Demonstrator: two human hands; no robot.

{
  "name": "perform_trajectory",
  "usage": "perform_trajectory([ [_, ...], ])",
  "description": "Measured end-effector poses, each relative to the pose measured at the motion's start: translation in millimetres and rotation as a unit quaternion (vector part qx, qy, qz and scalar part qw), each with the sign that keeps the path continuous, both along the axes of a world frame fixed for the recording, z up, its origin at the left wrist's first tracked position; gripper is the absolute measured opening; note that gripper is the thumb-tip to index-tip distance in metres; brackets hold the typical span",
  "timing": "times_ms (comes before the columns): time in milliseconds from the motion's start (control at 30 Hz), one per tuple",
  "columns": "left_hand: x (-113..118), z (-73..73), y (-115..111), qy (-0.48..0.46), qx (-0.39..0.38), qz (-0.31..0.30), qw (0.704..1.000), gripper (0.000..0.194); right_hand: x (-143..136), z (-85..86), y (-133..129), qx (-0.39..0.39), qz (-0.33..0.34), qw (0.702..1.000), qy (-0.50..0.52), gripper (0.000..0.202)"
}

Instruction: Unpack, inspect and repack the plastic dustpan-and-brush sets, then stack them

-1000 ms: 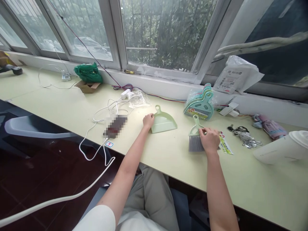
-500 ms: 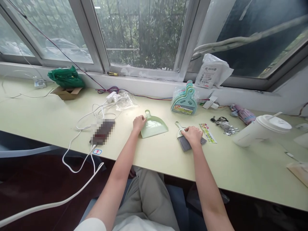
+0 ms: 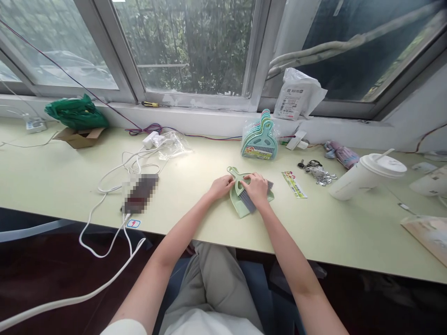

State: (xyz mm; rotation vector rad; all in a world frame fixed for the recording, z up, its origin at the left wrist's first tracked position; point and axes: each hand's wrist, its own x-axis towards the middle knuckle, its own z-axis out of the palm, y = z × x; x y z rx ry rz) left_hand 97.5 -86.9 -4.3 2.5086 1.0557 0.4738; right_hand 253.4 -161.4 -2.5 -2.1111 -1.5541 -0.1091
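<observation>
A small pale green dustpan (image 3: 240, 208) lies over the table in front of me. On top of it rests a matching hand brush (image 3: 247, 201) with grey bristles, its handle lined up with the dustpan's. My left hand (image 3: 222, 186) is closed at the handle end, fingers pinching the dustpan there. My right hand (image 3: 257, 188) grips the brush head from above, covering part of it. Just right of them, a printed label card (image 3: 294, 184) lies flat. Farther back stands a plastic-wrapped stack of dustpan and brush sets (image 3: 260, 139).
At right are keys (image 3: 319, 172), a pink pouch (image 3: 344, 154) and a white lidded cup (image 3: 365, 177) with a straw. A pixelated phone (image 3: 141, 193) with white cables lies left. A green bag (image 3: 75, 113) sits in a cardboard box (image 3: 82, 137) by the window.
My right hand has brought the brush left onto the dustpan. The dustpan has moved right and turned, with my left hand at its handle. The view has shifted slightly right.
</observation>
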Motion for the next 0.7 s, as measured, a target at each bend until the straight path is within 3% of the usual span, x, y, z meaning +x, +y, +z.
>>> perform_trajectory([
  [100, 4.1, 1.3, -6.3, -0.013, -0.003, -0.023, 1.000, 0.024, 4.9, 0.8, -0.4, -0.021, -0.011, 1.000, 0.006, 0.021],
  [267, 11.0, -0.5, -9.8, 0.045, 0.024, 0.008, 0.999, 0.032, 11.6, 5.7, -3.5, -0.040, -0.017, 0.999, 0.005, 0.023],
  [467, 17.9, -8.6, -9.4, 0.052, 0.077, 0.028, 0.995, 0.037, 15.2, 5.4, -3.0, -0.060, -0.007, 0.997, 0.053, 0.021],
  [633, 16.7, -11.4, -9.7, 0.044, 0.123, -0.051, 0.990, 0.036, 20.8, -5.4, 2.8, -0.018, 0.022, 0.999, 0.023, 0.019],
  [700, 16.5, -9.2, -10.8, 0.044, 0.158, -0.056, 0.985, 0.032, 21.8, -9.8, 4.4, 0.006, 0.024, 1.000, 0.003, 0.018],
])
